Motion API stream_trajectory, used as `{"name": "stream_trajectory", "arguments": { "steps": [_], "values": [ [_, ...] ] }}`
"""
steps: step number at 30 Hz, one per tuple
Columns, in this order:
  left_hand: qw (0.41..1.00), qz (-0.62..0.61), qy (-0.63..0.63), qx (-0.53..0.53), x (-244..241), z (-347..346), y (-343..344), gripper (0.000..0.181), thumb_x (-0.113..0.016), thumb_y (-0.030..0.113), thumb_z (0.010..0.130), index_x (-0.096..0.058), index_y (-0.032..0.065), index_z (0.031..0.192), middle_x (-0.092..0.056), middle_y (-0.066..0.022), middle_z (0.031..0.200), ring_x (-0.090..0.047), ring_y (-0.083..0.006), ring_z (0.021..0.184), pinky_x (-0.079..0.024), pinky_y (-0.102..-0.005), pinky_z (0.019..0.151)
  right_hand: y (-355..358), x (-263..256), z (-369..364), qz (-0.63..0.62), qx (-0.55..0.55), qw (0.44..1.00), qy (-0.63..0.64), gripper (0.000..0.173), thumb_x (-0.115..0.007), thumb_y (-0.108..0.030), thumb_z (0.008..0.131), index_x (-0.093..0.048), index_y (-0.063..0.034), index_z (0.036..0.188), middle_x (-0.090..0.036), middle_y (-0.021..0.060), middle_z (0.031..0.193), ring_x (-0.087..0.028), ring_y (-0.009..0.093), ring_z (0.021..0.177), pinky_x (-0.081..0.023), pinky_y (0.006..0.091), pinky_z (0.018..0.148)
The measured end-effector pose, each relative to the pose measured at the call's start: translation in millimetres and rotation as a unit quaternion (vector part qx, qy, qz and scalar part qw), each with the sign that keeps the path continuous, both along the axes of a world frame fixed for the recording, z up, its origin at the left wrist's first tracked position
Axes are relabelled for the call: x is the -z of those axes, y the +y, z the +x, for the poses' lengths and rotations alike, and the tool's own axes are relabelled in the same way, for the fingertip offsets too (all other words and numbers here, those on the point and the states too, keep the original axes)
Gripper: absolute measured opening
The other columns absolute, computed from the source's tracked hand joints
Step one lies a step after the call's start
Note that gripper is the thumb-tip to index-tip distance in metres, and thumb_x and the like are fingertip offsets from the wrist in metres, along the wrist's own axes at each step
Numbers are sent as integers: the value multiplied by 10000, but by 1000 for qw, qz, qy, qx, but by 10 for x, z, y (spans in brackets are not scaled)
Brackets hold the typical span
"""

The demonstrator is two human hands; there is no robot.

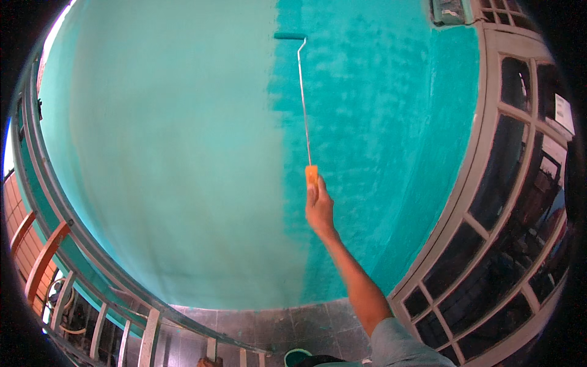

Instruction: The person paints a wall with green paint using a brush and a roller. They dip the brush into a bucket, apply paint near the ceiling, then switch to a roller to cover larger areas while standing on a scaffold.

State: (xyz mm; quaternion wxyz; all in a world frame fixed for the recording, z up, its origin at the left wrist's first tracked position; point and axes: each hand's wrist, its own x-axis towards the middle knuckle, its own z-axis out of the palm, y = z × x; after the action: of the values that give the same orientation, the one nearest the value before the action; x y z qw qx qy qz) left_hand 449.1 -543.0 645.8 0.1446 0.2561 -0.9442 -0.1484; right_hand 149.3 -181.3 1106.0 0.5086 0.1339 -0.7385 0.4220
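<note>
My right hand point(319, 204) is closed around the orange handle of a paint roller point(302, 91), arm stretched up along the wall. The roller's long metal rod rises to a slim teal sleeve, which lies against the wall point(192, 160) at the border between pale green on the left and darker teal paint on the right. At the bottom edge, my left hand point(210, 362) is partly visible at a rail of the metal ladder point(152, 339); its fingers seem to be around it. Near my body on the floor stands a green bucket point(296, 357), partly cut off.
The ladder curves along the left side. A framed glass door point(493, 238) borders the wall at right, with an electrical box point(448, 11) above. Grey floor tiles point(312, 323) below bear teal paint spots. Brown bars point(46, 261) show at far left.
</note>
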Motion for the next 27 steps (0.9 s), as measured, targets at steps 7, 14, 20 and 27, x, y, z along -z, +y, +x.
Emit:
{"name": "stream_trajectory", "arguments": {
  "steps": [7, 14, 20, 27],
  "values": [
    [995, 99, 12, 11, -422, 38, 133, 536, -566, 565, 674, -591, 62, 858, -600, -144, 814, -569, -312, 758, -454, -420, 655, 137, -623, -358, 25, -1, 999, 30, 366, -382, -296, 900, -432, -21, 1136, -556, 176, 709, -575, 293, 551, -467, 373, 516],
    [999, 45, -18, 7, -62, 10, -11, 527, -573, 560, 679, -609, 54, 822, -603, -162, 777, -581, -313, 719, -460, -409, 625, 73, -1866, -1030, 18, 1, 999, 46, 282, -388, -262, 891, -461, -40, 1050, -515, 119, 638, -505, 243, 451, -412, 357, 404],
    [998, 13, -45, 33, -194, 18, 45, 539, -558, 552, 706, -592, 34, 852, -596, -163, 764, -579, -301, 714, -459, -410, 639, -103, -1627, -996, 42, 67, 983, 168, 269, -391, -261, 893, -460, -38, 1027, -535, 130, 649, -556, 256, 495, -451, 361, 463],
    [999, -3, -48, 16, -79, -25, 5, 525, -548, 574, 696, -599, 69, 833, -595, -137, 759, -580, -294, 722, -454, -428, 629, -189, -806, -853, 26, 53, 984, 167, 355, -382, -283, 895, -432, -37, 1147, -529, 129, 644, -546, 253, 487, -444, 357, 457]
  ]
}}
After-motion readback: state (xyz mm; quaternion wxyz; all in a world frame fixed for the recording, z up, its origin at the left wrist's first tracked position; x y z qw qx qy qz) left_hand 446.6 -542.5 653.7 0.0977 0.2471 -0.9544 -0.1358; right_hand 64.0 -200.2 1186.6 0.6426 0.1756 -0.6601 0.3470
